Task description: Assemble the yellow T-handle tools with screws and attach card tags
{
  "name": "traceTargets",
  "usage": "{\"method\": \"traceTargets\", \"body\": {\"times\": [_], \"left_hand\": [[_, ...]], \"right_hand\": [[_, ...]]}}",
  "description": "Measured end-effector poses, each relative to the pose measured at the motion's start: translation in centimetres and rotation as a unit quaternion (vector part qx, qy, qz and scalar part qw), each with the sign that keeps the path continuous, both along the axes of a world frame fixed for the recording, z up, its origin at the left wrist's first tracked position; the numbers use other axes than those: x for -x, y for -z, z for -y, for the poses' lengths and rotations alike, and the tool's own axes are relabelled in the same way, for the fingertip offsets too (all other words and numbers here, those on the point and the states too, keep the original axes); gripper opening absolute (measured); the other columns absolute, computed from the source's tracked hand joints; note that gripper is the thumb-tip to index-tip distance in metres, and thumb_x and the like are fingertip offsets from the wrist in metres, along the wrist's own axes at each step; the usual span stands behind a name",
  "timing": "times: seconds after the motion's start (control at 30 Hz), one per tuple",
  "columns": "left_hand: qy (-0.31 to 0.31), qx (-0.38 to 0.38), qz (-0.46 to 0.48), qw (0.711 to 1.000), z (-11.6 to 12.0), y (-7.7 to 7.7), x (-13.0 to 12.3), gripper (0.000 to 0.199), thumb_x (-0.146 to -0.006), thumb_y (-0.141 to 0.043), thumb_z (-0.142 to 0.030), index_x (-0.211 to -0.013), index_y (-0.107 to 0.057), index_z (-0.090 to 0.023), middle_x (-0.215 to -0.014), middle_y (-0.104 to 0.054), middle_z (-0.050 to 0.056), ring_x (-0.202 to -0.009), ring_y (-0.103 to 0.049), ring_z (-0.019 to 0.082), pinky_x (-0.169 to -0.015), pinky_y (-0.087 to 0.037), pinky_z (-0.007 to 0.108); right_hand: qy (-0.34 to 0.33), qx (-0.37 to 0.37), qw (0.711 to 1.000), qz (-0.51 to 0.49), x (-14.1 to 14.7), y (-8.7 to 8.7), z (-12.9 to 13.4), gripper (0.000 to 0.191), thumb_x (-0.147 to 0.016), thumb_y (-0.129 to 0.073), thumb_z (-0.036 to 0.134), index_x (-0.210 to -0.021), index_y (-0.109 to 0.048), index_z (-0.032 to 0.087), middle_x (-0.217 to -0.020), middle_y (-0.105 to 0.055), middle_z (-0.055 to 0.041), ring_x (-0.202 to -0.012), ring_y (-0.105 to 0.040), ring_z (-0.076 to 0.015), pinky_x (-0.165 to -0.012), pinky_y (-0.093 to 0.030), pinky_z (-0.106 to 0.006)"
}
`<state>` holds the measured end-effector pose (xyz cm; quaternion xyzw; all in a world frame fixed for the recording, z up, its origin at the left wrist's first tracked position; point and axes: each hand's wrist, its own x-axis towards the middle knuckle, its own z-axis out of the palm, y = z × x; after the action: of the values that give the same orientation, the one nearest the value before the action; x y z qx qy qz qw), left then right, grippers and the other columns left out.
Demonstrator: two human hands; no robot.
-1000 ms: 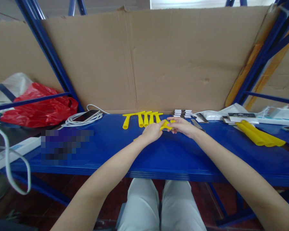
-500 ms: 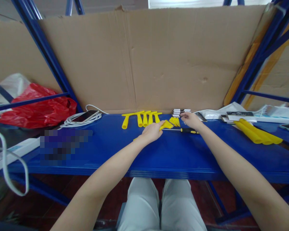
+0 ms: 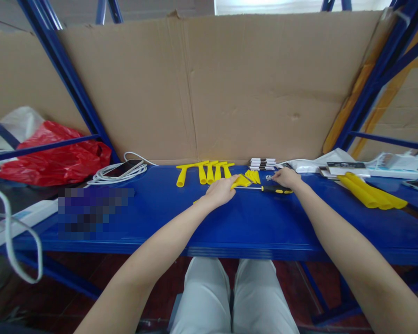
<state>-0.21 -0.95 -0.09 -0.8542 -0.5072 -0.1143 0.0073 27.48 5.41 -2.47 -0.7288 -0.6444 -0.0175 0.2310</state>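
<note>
My left hand (image 3: 221, 191) is wrapped round a yellow plastic piece (image 3: 242, 181) whose flared end shows past the fingers. My right hand (image 3: 286, 178) has its fingers pinched together beside small metal parts (image 3: 269, 177); what it holds, if anything, is too small to name. A screwdriver (image 3: 273, 189) with a black and yellow handle lies just in front of the right hand. Small yellow pieces (image 3: 252, 176) lie between the hands, with a stack of white and black packets (image 3: 262, 163) behind them. Several yellow T-shaped handles (image 3: 210, 172) stand in a row behind the left hand.
The blue table (image 3: 244, 222) backs onto a cardboard sheet (image 3: 257, 83). Yellow tubes (image 3: 372, 191) lie at the right near a white power strip (image 3: 397, 172). A phone (image 3: 125, 168), coiled white cable (image 3: 99, 176) and red bag (image 3: 61, 150) are at the left.
My right hand has moved right and slightly towards me, away from the packets, uncovering the small metal parts. My left hand has stayed nearly still with the yellow piece.
</note>
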Motion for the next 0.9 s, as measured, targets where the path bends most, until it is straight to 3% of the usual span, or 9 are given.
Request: {"method": "traceTargets", "body": {"times": [0.13, 0.4, 0.7, 0.9], "left_hand": [[-0.002, 0.004, 0.003, 1.0, 0.0, 0.0, 0.0, 0.06, -0.086, -0.046, -0.019, -0.145, -0.037, -0.024, -0.125, -0.062, 0.011, -0.112, -0.061, 0.027, -0.092, -0.049, 0.04], [-0.006, 0.007, 0.021, 1.0, 0.2, 0.0, -0.1, 0.059, -0.086, -0.047, -0.018, -0.145, -0.038, -0.023, -0.124, -0.063, 0.012, -0.112, -0.06, 0.028, -0.092, -0.048, 0.041], [0.002, 0.013, 0.035, 0.999, 0.1, 0.0, -0.1, 0.061, -0.084, -0.048, -0.017, -0.144, -0.04, -0.024, -0.125, -0.062, 0.012, -0.112, -0.06, 0.029, -0.093, -0.048, 0.042], [0.008, 0.014, 0.051, 0.999, 0.1, 0.1, 0.0, 0.06, -0.083, -0.049, -0.016, -0.143, -0.041, -0.023, -0.125, -0.062, 0.013, -0.112, -0.06, 0.03, -0.093, -0.048, 0.044]], "right_hand": [[0.073, 0.093, 0.992, 0.033, 1.2, -1.2, 1.1, 0.023, -0.077, -0.058, 0.025, -0.091, -0.076, 0.022, -0.109, -0.068, -0.0127, -0.106, -0.061, -0.0316, -0.089, -0.047, -0.046], [0.088, 0.138, 0.986, 0.038, 2.3, -2.5, 2.4, 0.026, -0.079, -0.054, 0.021, -0.098, -0.072, 0.022, -0.111, -0.067, -0.0105, -0.11, -0.06, -0.0291, -0.09, -0.047, -0.041], [0.043, 0.159, 0.983, 0.076, 1.5, -2.0, 1.5, 0.021, -0.073, -0.06, 0.021, -0.09, -0.071, 0.016, -0.092, -0.07, -0.0128, -0.091, -0.066, -0.0253, -0.076, -0.05, -0.031], [0.03, 0.137, 0.985, 0.103, 0.5, -1.0, 0.1, 0.025, -0.071, -0.063, 0.032, -0.086, -0.072, 0.014, -0.083, -0.07, -0.0137, -0.083, -0.067, -0.0251, -0.068, -0.05, -0.029]]}}
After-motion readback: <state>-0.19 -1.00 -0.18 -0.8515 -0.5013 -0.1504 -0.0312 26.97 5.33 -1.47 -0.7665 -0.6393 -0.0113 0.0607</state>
